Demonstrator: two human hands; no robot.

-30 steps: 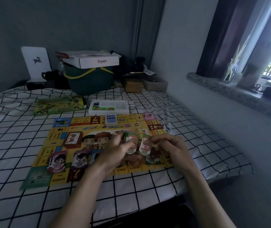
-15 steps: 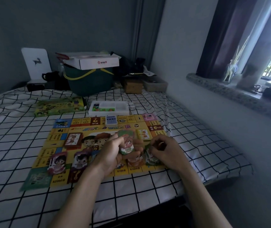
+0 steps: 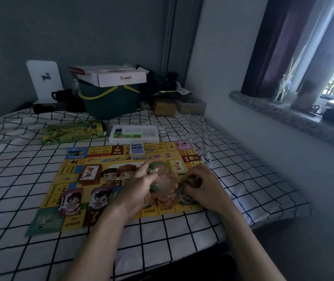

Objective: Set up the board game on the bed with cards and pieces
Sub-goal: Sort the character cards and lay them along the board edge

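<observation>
My left hand (image 3: 141, 185) holds a stack of cards (image 3: 158, 169) in its grip above the game board (image 3: 101, 159); my right hand (image 3: 200, 185) pinches cards at a green pile (image 3: 186, 197) near the board's right edge. The board lies flat on the bed (image 3: 20, 138), with open checked sheet on its left, right and near sides. Two character cards (image 3: 71, 201) (purple-framed) lie at the front left; one piece tray (image 3: 134, 134) sits just beyond the far edge.

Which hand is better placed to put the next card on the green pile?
The right hand, probably: it rests on the green pile at the board's near right edge, while the left hand holds the card stack.
</observation>
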